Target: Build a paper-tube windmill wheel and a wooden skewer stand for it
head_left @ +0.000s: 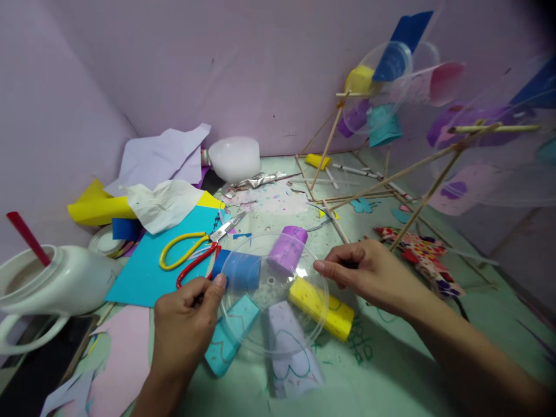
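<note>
A round clear plastic lid [271,282] with a small hole in its middle is held low over the table. My left hand [191,324] pinches its left rim between thumb and curled fingers. At the upper right rim, the thumb and fingers of my right hand [362,269] are closed on the edge. Around the lid, partly seen through it, are rolled paper pieces: blue [238,269], purple [288,248], yellow [322,310], turquoise [232,336] and pale lilac with a drawn heart [292,353]. Whether they are fixed to the lid, I cannot tell.
Scissors [204,249] lie on turquoise paper [143,272] at left, near a white mug [82,278] and a dark phone [43,365]. A stick frame [330,145] carrying lids with paper cups stands at right. A white bottle [234,159] lies by the wall.
</note>
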A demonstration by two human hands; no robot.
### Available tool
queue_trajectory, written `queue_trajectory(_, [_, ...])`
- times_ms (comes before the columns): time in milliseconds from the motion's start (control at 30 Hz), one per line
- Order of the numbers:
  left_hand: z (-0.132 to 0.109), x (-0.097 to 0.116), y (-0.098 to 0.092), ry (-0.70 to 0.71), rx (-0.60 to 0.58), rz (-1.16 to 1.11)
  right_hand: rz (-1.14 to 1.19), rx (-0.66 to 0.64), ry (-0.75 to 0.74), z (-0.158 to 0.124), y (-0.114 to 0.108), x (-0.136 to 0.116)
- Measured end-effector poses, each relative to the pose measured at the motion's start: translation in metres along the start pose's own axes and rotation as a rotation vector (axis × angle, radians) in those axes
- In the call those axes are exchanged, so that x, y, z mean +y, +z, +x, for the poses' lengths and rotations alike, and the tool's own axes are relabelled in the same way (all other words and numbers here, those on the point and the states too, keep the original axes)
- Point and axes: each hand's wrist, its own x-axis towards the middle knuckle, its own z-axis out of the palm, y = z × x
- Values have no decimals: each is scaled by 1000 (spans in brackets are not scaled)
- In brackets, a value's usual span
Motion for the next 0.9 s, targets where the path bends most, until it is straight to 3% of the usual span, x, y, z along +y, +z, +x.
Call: queue_trajectory(900, [6,-8,3,-9,-50,112,-83,-26,35,4,5,6])
